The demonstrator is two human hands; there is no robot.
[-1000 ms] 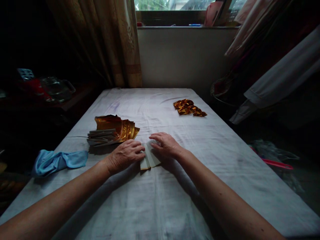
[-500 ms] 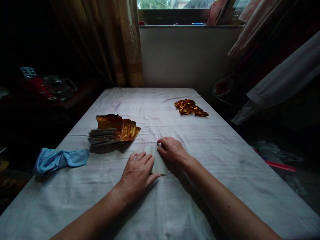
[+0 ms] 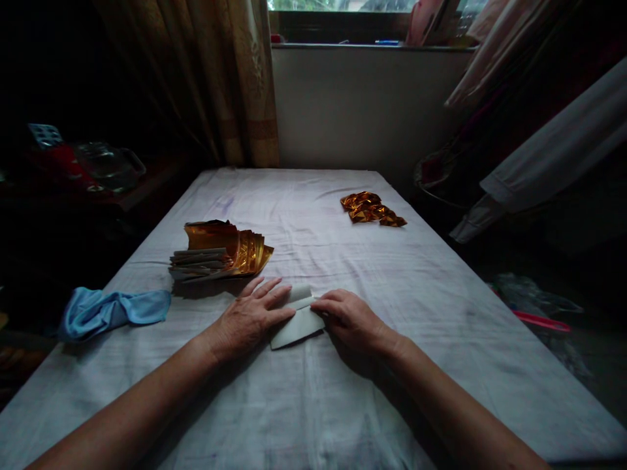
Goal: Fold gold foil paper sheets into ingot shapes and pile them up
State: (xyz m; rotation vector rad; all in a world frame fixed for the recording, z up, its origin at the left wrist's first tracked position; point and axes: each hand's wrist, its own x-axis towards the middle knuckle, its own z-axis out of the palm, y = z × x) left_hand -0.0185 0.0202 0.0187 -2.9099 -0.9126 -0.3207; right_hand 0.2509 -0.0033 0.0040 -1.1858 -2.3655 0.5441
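Observation:
A folded sheet of pale grey paper [image 3: 295,326] lies on the white cloth between my hands, with a crease across it. My left hand [image 3: 252,321] rests flat on its left side, fingers spread. At its right edge, my right hand [image 3: 350,318] pinches the paper between thumb and fingers. Beyond my left hand sits a stack of gold foil paper sheets [image 3: 220,251], grey on their backs. Farther off to the right lie several folded gold foil pieces [image 3: 369,210].
A blue cloth [image 3: 115,313] lies at the table's left side. White fabric covers the table [image 3: 294,418]. To the left, a glass jug [image 3: 108,166] stands on a dark surface. Clothes [image 3: 558,143] hang at the right, and a curtain [image 3: 235,85] hangs behind.
The paper has turned so its crease now runs across. My left hand has moved left, and my right hand has come down onto the paper's right edge.

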